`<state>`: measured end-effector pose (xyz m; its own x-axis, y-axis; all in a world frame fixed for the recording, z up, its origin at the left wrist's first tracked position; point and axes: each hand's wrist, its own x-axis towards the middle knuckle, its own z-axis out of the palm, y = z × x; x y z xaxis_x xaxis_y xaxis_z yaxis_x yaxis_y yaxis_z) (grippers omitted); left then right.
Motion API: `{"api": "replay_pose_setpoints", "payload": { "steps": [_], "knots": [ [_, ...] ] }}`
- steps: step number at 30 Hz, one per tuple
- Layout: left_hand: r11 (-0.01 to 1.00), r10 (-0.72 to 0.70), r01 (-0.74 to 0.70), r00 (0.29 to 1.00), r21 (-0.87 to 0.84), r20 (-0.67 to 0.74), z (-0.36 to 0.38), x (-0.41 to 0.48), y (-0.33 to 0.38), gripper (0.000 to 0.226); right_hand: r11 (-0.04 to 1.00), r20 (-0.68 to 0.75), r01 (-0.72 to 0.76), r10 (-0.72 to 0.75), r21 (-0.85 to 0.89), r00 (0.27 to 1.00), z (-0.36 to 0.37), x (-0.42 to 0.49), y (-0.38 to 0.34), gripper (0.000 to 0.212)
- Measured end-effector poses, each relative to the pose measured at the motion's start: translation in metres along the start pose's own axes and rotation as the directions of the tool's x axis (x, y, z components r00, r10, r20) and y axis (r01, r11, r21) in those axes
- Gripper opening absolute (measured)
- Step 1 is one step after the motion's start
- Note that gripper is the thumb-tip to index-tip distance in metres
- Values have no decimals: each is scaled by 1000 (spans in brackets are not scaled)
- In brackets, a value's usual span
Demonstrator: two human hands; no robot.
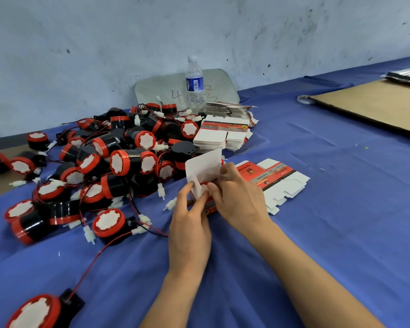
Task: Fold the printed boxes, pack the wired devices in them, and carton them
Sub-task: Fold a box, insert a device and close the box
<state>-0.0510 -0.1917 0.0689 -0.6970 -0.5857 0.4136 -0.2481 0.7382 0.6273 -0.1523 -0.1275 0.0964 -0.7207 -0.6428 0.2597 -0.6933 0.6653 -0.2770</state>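
Note:
A half-folded printed box (202, 172), white inside and red outside, stands on the blue cloth with its white flap raised. My left hand (189, 223) pinches its near side. My right hand (237, 192) grips its right side, fingers on the flap edge. A flat printed box blank (277, 178) lies just right of my hands. Stacks of flat blanks (223, 136) sit behind. A large pile of black-and-red wired devices (109, 162) with white connectors spreads to the left. One device (37, 313) lies at the near left edge.
A water bottle (194, 84) stands behind the stacks against a grey panel (159, 88) leaning on the wall. A flat brown cardboard sheet (374, 102) and a tape roll (304, 99) lie at the far right. Blue cloth (341, 209) covers the table.

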Motion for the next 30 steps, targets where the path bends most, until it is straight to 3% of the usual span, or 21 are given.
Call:
{"api": "replay_pose_setpoints", "payload": {
  "steps": [5,10,17,20,22,24,26,28,30],
  "knots": [
    [1000,-11,11,1000,26,1,0,1,0,45,1000,28,12,-12,-10,1000,-1,0,0,46],
    [999,2,-3,1000,40,13,0,1,-5,47,997,-37,71,-70,32,997,1,-4,-4,35],
    [998,69,-69,997,-1,43,-2,2,-7,72,977,-74,132,-122,166,990,-3,-6,5,35],
    [996,13,-20,997,90,74,-1,4,-10,59,977,-61,146,-138,156,989,-3,-7,7,38],
    [988,-28,14,996,156,89,0,5,-10,51,954,-196,193,-149,229,969,-5,-10,8,39],
    [983,-47,31,995,183,87,-1,6,-9,47,884,-453,264,-68,387,889,-7,-11,7,35],
    [985,-38,23,996,171,85,-1,6,-9,45,792,-584,264,139,551,800,-8,-8,10,28],
    [995,-6,-1,997,98,71,0,7,-10,44,645,-468,177,313,743,826,-10,-2,13,22],
    [1000,15,-16,999,11,41,1,7,-9,44,435,-192,31,331,900,924,-9,1,19,24]
  ]
}}
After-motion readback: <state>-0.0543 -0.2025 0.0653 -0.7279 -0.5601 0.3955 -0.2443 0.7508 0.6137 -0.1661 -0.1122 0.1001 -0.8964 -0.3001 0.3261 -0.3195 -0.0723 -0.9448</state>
